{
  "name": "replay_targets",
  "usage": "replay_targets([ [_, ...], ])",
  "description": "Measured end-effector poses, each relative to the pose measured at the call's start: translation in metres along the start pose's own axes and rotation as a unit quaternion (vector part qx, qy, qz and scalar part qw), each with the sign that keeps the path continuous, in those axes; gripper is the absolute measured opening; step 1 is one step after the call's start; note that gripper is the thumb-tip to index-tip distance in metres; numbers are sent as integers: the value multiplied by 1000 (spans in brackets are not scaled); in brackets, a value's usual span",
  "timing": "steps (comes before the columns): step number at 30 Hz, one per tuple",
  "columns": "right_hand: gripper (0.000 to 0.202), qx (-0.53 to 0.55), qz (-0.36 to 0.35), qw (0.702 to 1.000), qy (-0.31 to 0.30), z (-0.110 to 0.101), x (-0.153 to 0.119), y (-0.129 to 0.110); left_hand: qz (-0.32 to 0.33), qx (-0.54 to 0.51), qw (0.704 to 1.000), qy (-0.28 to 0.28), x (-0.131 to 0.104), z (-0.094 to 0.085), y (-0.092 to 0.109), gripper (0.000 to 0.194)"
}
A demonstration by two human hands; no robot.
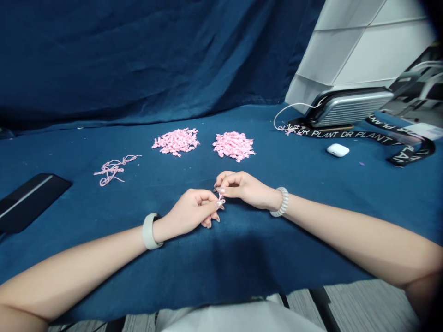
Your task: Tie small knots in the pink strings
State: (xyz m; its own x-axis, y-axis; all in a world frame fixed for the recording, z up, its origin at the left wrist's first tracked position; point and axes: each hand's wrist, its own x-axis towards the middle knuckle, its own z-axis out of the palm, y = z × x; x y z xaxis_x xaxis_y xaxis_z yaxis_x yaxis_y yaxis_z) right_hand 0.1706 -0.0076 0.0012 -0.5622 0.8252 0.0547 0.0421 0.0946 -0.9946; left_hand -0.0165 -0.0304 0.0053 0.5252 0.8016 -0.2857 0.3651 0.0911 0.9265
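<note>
Between my two hands is a small pink piece point(220, 198), mostly hidden by the fingertips. My left hand point(192, 210) pinches its lower end between thumb and forefinger. My right hand point(244, 188), a little higher and to the right, has its fingers pressed together at the upper end. Beyond the hands lie two heaps of small pink pieces, a left heap point(177, 141) and a right heap point(234, 146). Loose pink strands point(112, 170) lie tangled on the blue cloth point(155, 272) at the left.
A black flat object point(31, 200) stands at the left edge. Toward the right are a white earphone case point(338, 150), a lettered black strap point(349, 134) and a ribbed silver case point(358, 108) with a white cable. A blue curtain point(138, 55) hangs behind.
</note>
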Motion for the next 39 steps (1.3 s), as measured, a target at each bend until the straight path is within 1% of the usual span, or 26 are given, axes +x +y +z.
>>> replay_targets([
  [10, 22, -20, -15, 1000, -16, -2, -1, 0, 0, -9, 1000, -8, 0, -1, 0, 33],
  [12, 22, 1, -11, 1000, -26, -4, 0, 1, 3, -14, 1000, -13, 0, -1, 0, 33],
  [16, 17, 87, 16, 996, -30, -7, 1, 4, 14, -19, 1000, -19, 0, -2, -1, 31],
  [18, 17, 100, 15, 994, -34, -8, 2, 6, 17, -24, 999, -22, 0, -2, -1, 31],
  [22, 29, 33, -17, 997, -68, -8, 0, 4, 17, -40, 998, -40, 0, -4, 0, 32],
  [24, 29, 5, -37, 996, -81, -7, -1, 2, 18, -46, 998, -47, 0, -5, 0, 32],
  [26, 24, 1, -43, 996, -73, -6, -1, 1, 16, -46, 998, -49, -1, -5, 0, 32],
  [28, 17, 4, -35, 998, -47, -5, -1, 0, 13, -39, 998, -49, -1, -4, 1, 32],
  [30, 16, -4, -23, 999, -26, -4, -1, -1, 10, -29, 998, -47, -1, -3, 1, 31],
  [34, 26, -49, -18, 998, -44, -2, 0, -4, 1, -9, 999, -45, -1, -2, 3, 31],
  [36, 26, -64, -15, 996, -52, -1, 0, -5, -6, -2, 999, -45, -1, -1, 4, 32],
  [39, 24, -70, -8, 996, -48, 0, -1, -6, -15, 4, 999, -45, 0, 0, 6, 32],
])
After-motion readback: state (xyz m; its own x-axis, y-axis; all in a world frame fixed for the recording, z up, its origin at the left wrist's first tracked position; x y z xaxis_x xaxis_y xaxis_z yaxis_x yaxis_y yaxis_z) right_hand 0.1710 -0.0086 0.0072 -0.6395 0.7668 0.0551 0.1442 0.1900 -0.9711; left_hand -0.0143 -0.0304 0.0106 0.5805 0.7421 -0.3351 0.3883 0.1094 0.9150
